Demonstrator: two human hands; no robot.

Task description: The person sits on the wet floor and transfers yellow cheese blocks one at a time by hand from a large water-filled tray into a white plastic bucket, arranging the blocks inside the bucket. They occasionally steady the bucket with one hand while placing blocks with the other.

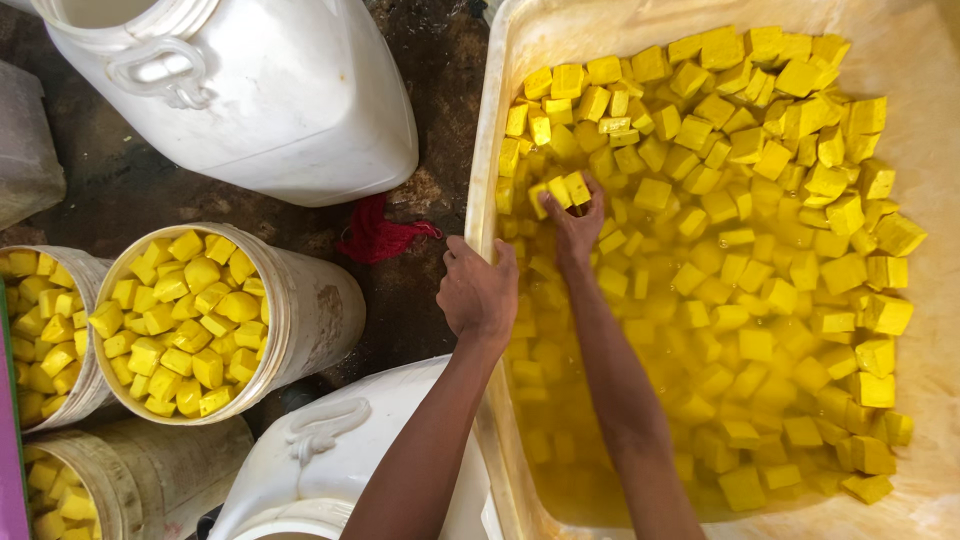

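Head view: right hand point(575, 222) clutching cubes point(562, 190)

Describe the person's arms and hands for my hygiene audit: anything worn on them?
Both arms are bare to the frame's edge: no sleeves show. The left hand and right hand wear no gloves, and no rings, watch or bands are visible.

tub point(487, 180) crowded with cubes point(760, 200), buckets point(300, 300) hemming the floor

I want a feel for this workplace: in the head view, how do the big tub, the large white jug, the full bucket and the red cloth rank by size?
1. Tub of yellow cubes.
2. White jug, cut off by the frame, so its full size is unsure.
3. Full bucket.
4. Red cloth.
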